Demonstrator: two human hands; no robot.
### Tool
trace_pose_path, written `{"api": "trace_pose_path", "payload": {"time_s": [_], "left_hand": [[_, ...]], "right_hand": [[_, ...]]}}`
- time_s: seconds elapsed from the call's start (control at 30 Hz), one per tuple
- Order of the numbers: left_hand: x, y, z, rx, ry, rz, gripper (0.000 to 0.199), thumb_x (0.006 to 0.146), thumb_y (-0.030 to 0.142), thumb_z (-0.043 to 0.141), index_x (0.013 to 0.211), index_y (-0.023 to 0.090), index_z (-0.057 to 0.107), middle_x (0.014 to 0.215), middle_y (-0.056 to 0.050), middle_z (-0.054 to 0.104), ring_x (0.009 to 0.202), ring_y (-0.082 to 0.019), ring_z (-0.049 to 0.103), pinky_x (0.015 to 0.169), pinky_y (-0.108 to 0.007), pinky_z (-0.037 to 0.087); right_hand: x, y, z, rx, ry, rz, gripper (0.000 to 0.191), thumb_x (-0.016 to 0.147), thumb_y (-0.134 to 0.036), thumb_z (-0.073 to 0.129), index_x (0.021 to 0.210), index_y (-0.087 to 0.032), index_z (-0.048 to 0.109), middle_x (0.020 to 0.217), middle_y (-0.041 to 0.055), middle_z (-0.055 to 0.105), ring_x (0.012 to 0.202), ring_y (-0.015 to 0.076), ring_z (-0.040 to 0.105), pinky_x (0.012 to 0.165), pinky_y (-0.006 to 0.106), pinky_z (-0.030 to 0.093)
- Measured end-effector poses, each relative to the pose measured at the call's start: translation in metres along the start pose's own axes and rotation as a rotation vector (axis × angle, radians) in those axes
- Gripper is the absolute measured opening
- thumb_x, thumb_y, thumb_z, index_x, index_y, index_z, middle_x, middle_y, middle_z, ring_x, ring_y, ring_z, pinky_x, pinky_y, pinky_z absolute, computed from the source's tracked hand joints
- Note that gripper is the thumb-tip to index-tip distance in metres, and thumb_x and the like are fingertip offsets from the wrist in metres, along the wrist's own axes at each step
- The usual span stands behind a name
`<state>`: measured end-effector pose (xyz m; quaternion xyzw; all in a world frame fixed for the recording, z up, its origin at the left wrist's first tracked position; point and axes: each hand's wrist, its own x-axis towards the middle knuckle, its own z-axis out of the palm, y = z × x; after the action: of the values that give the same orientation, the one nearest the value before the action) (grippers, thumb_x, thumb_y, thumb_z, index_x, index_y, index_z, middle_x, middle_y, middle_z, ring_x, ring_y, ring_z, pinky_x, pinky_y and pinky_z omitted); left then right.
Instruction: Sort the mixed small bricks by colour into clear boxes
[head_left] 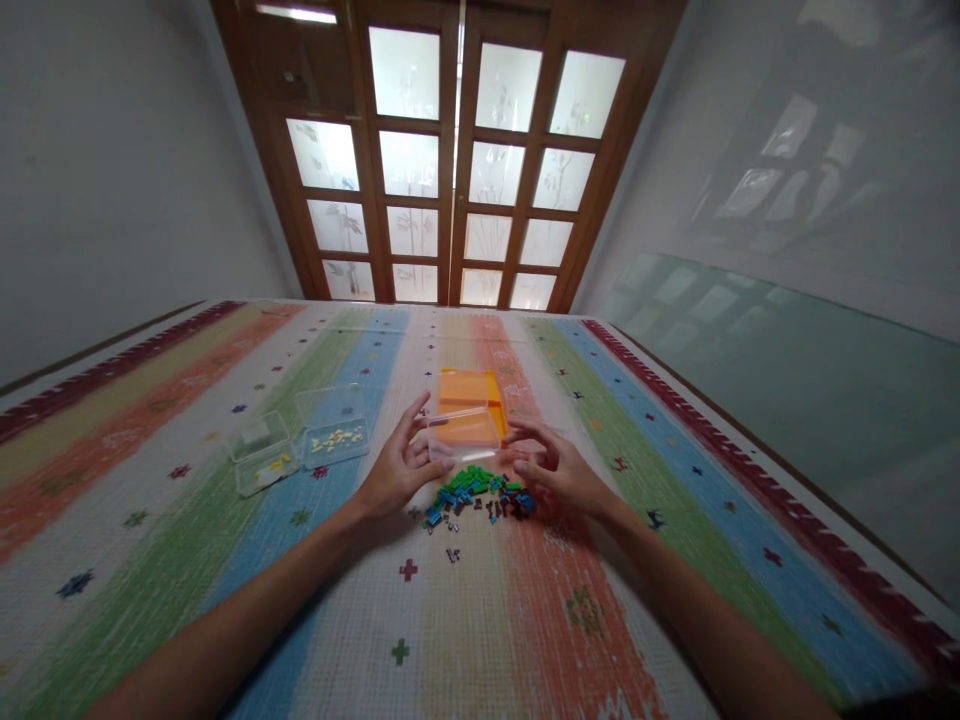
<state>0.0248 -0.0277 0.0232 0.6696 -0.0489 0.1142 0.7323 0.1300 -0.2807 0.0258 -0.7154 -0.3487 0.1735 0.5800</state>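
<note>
the clear box (pixel 463 436) is sitting between the two hands, just beyond the brick pile (pixel 480 488); whether it is resting on the striped cloth (pixel 386 610) or being lifted a little, i can't tell. the step in hand is seeming to be positioning this box, and the next move is probably calling for an even hold at both ends, with the thumbs staying clear of the loose bricks.

the box is looking shallow and see-through, its lid (pixel 463 390) standing open on the far side, no bricks showing inside (the orange tint is coming from the yellow-orange sheet (pixel 493 384) behind it).

the left hand (pixel 401 466) is spreading its fingers wide at one end; the right hand (pixel 561 472) is curling its fingers more narrowly at the other. whether either is truly gripping, i can't tell.

farther out on the left, two open boxes are lying side by side, one holding yellow pieces (pixel 274 467), the other cream pieces (pixel 335 440).
</note>
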Motion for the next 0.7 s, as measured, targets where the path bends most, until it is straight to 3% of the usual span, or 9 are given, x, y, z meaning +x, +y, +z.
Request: {"api": "trace_pose_path", "payload": {"time_s": [0.13,0.27,0.37,0.57,0.7], "left_hand": [[-0.005,-0.002,-0.006,-0.016,0.074,-0.01,0.1,0.073,0.022,0.081,0.155,0.034,0.026,0.133,-0.011,0.053,0.089,-0.015,0.065,0.092,-0.041,0.054],[-0.009,-0.006,-0.004,0.014,0.114,-0.049,0.101,0.072,0.023,0.081,0.155,0.033,0.025,0.131,-0.012,0.051,0.088,-0.015,0.065,0.091,-0.041,0.053],[-0.009,-0.007,-0.001,0.033,0.151,-0.048,0.104,0.069,0.025,0.084,0.155,0.031,0.026,0.132,-0.011,0.047,0.089,-0.014,0.064,0.094,-0.04,0.052],[-0.007,-0.009,0.0,0.047,0.198,-0.036,0.103,0.068,0.026,0.084,0.155,0.03,0.027,0.131,-0.01,0.048,0.088,-0.011,0.061,0.092,-0.036,0.053],[-0.007,-0.01,-0.001,0.033,0.228,-0.033,0.102,0.068,0.027,0.083,0.154,0.031,0.028,0.129,-0.008,0.05,0.08,-0.009,0.059,0.085,-0.033,0.054]], "right_hand": [[-0.006,-0.003,-0.02,-0.192,-0.151,-0.037,0.037,0.082,-0.046,0.077,0.106,-0.019,0.068,0.093,0.005,0.071,0.071,0.0144,0.065,0.06,0.024,0.052],[-0.009,-0.001,-0.031,-0.328,-0.323,-0.021,0.023,0.087,-0.038,0.068,0.095,-0.016,0.07,0.07,0.0007,0.066,0.058,0.0115,0.057,0.053,0.022,0.044],[-0.008,0.002,-0.031,-0.397,-0.359,-0.062,0.018,0.087,-0.032,0.062,0.09,-0.016,0.07,0.069,0.0009,0.065,0.057,0.0116,0.054,0.053,0.023,0.041],[-0.012,0.009,-0.023,-0.495,-0.287,-0.184,0.02,0.084,-0.018,0.054,0.09,-0.017,0.073,0.081,0.0032,0.065,0.068,0.0133,0.056,0.062,0.025,0.041],[-0.017,0.007,-0.02,-0.527,-0.293,-0.18,0.023,0.084,-0.014,0.054,0.095,-0.019,0.073,0.084,0.0033,0.064,0.071,0.0134,0.056,0.065,0.025,0.042]]}}
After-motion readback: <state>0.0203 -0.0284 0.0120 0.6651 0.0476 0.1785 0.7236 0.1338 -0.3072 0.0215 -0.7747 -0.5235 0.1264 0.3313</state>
